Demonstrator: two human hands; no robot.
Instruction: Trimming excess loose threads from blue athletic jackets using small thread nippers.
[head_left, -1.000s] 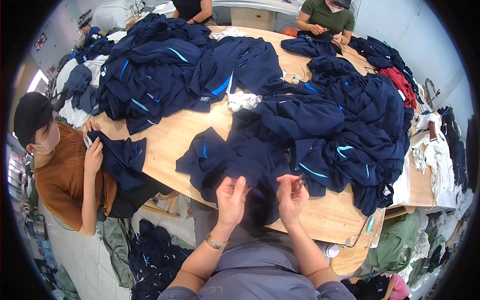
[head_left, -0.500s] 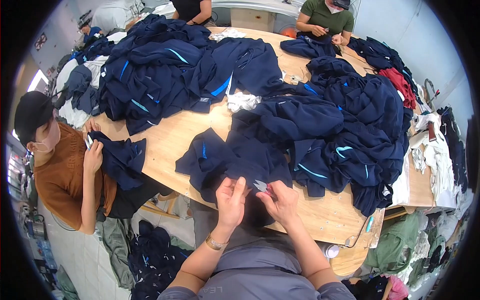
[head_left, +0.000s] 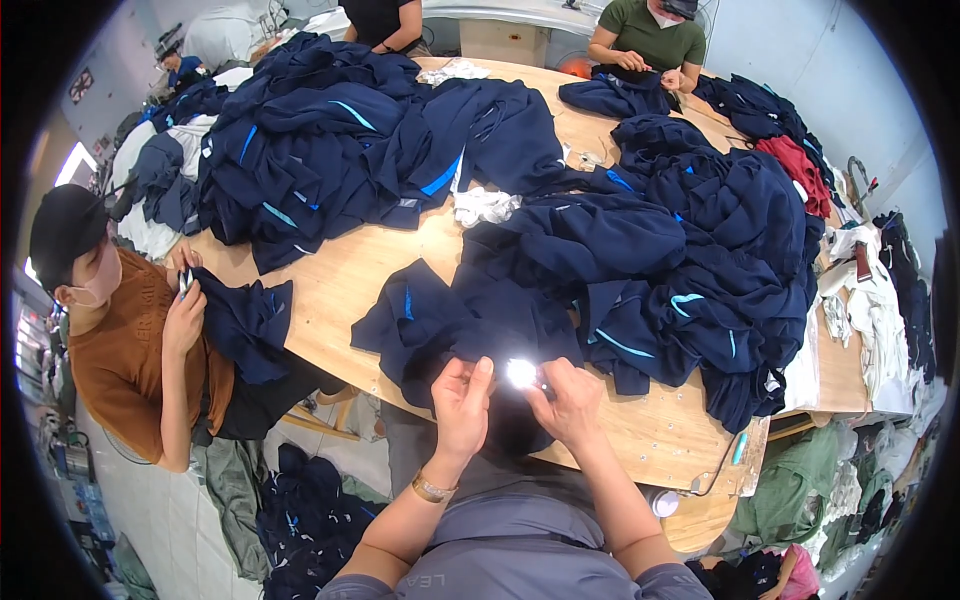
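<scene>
A navy garment point(head_left: 490, 320) with a light blue stripe lies on the near table edge and hangs down between my hands. My left hand point(head_left: 463, 402) is closed at its near part, thumb raised and fingers curled on the cloth. My right hand point(head_left: 566, 402) grips small thread snips point(head_left: 521, 373) by their handle, blades pointing left toward my left thumb. Bright glare on the blades hides whether they are apart. The two hands are a short gap apart. Most of the snips' handle is hidden in my right fingers.
Navy garment heaps lie at the far left point(head_left: 310, 140) and right point(head_left: 700, 230) of the wooden table point(head_left: 330, 310). Between them is a white cloth bundle point(head_left: 487, 206). A person in brown point(head_left: 150, 350) handles cloth at left; another in green point(head_left: 655, 45) works across. A teal pen-like thing point(head_left: 739, 448) lies near right.
The snips' blades have tilted and now flash with bright glare. My hands stay almost in place. The person at left has shifted their fingers and tool slightly.
</scene>
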